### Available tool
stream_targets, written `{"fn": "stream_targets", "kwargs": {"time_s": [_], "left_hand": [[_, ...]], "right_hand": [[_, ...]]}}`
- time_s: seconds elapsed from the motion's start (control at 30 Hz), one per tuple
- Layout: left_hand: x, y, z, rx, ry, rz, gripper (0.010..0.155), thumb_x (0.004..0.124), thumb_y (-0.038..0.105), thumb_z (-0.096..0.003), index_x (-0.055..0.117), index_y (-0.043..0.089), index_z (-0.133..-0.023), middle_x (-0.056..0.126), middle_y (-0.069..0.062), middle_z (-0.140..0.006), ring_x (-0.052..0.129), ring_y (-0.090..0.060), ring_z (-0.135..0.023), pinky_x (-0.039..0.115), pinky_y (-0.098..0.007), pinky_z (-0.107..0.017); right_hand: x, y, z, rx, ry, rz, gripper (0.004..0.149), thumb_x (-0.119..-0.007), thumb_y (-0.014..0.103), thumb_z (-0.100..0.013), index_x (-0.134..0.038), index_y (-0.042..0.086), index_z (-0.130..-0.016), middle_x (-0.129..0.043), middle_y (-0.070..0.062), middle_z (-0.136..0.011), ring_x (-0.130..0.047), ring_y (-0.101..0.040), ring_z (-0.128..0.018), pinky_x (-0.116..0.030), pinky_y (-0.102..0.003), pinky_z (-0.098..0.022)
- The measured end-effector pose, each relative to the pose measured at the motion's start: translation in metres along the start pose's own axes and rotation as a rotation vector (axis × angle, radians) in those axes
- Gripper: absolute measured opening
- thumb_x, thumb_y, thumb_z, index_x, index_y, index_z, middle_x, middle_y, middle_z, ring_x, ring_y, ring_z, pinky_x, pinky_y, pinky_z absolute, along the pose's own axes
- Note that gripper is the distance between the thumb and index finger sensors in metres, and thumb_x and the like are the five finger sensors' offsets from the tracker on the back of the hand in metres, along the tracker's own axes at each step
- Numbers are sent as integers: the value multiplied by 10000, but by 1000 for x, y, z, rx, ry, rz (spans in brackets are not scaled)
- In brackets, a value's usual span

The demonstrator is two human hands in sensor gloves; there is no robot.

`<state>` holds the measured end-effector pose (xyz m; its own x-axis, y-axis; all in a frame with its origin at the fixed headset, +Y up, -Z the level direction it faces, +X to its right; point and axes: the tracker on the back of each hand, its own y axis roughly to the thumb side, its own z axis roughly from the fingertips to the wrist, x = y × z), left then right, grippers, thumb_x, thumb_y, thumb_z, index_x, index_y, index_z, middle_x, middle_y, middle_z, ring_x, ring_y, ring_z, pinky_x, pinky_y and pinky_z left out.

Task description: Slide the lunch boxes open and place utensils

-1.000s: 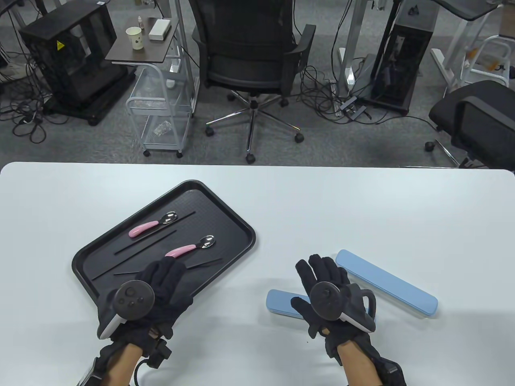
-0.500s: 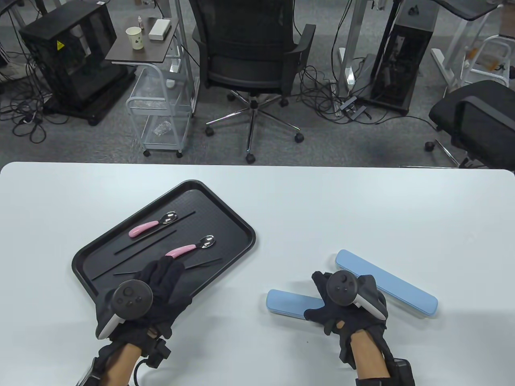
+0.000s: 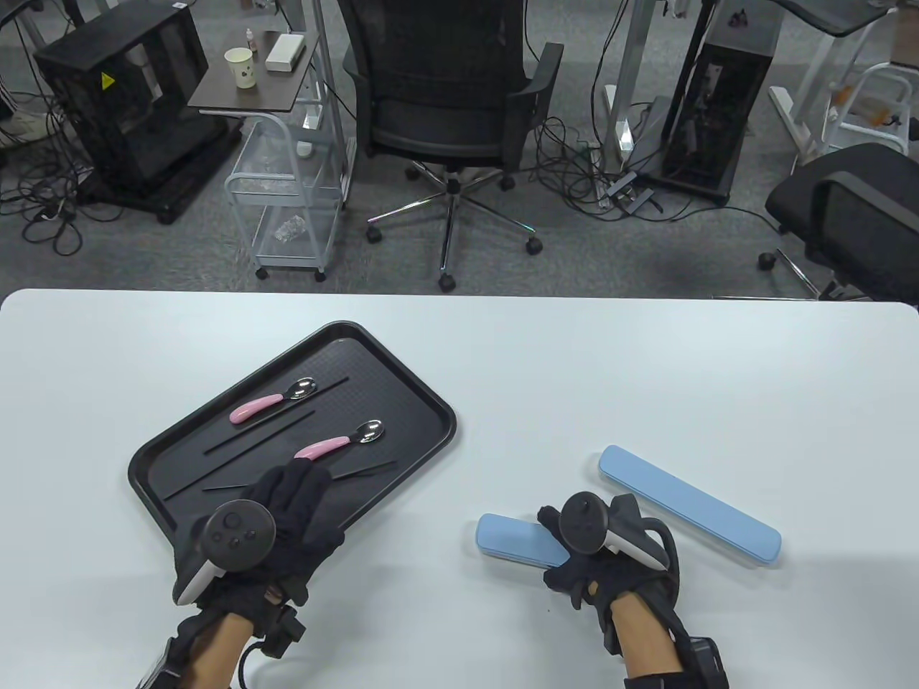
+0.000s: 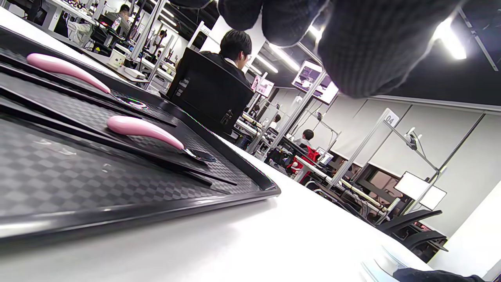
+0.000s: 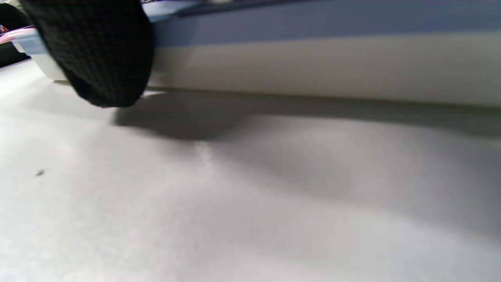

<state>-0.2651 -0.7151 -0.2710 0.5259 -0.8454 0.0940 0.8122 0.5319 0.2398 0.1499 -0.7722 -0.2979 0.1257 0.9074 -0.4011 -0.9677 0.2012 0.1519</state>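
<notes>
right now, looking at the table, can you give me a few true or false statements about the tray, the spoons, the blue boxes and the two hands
1. Two pink-handled metal spoons lie in the black rectangular plastic tray. True.
2. The right hand is on the nearer long blue lunch box. True.
3. The farther long blue lunch box has its lid slid fully off. False: it lies shut, untouched, on the white table.
4. The left hand holds a spoon. False: it rests over the tray's near edge, holding nothing.
5. Thin black chopsticks lie on the table outside the tray. False: they lie in the tray with the spoons.
</notes>
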Motion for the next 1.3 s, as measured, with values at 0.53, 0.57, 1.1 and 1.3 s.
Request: {"fn": "stream_targets", "kwargs": {"time_s": [0.53, 0.57, 1.1, 1.3], "left_hand": [[8, 18, 1, 82, -13, -36, 796, 809, 535, -426, 449, 257, -1080, 334, -30, -1159, 263, -394, -1068, 173, -604, -721], [10, 21, 1, 97, -19, -47, 798, 810, 538, -425, 448, 259, -1079, 339, -29, -1159, 269, -395, -1067, 178, -604, -720], [50, 79, 9, 378, -130, -190, 936, 866, 602, -365, 360, 276, -1081, 470, -30, -1136, 384, -395, -1051, 251, -623, -711], [55, 85, 11, 412, -112, -204, 893, 897, 533, -366, 434, 226, -1065, 695, -54, -990, 594, -378, -967, 352, -630, -704]], "right_hand": [[36, 31, 32, 143, -280, 4, 773, -886, 493, -433, -431, 414, -1053, -476, -82, -1066, -563, -369, -954, -448, -624, -741], [38, 38, 36, 168, -296, 16, 773, -886, 493, -432, -429, 420, -1052, -474, -80, -1067, -567, -367, -950, -450, -622, -741], [25, 114, 59, 409, -317, 122, 772, -863, 538, -429, -441, 406, -1061, -499, -73, -1062, -611, -342, -920, -500, -597, -737], [22, 120, 61, 438, -337, 124, 770, -842, 571, -420, -457, 388, -1061, -517, -66, -1052, -638, -329, -900, -533, -588, -729]]}}
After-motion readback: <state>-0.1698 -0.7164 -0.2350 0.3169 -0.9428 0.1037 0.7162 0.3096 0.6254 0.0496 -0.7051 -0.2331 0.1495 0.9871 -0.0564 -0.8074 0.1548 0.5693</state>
